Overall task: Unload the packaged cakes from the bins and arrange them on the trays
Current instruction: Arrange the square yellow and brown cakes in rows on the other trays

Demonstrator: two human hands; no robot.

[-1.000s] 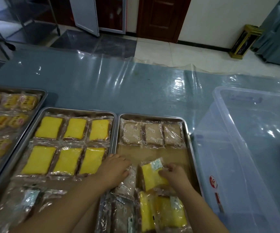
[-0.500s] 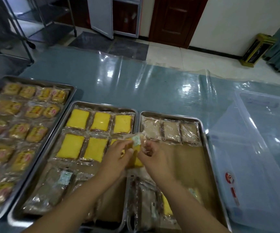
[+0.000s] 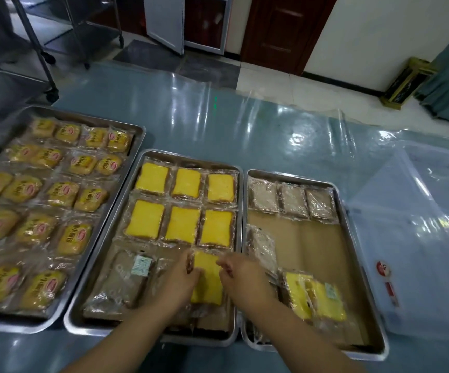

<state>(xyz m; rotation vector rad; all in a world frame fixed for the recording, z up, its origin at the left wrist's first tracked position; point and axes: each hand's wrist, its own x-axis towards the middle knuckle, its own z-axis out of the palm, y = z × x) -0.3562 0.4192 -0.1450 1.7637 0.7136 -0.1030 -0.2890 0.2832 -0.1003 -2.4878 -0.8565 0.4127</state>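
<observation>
A yellow cake (image 3: 208,278) was pinched by its wrapper edges between the fingers of the left hand (image 3: 176,285) and right hand (image 3: 245,281), at the middle tray's (image 3: 191,159) third row. The slick wrapper could be lost from so slight a pinch and the cake laid askew. Its near end was hidden by the wrists, and nothing could be made out inside the bin (image 3: 395,265).

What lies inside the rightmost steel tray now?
The rightmost steel tray holds, on brown paper liner, three wrapped brown cakes in the far row, a fourth brown cake by the left wall and wrapped yellow cakes nearer. The right forearm covers the near left corner.
</observation>
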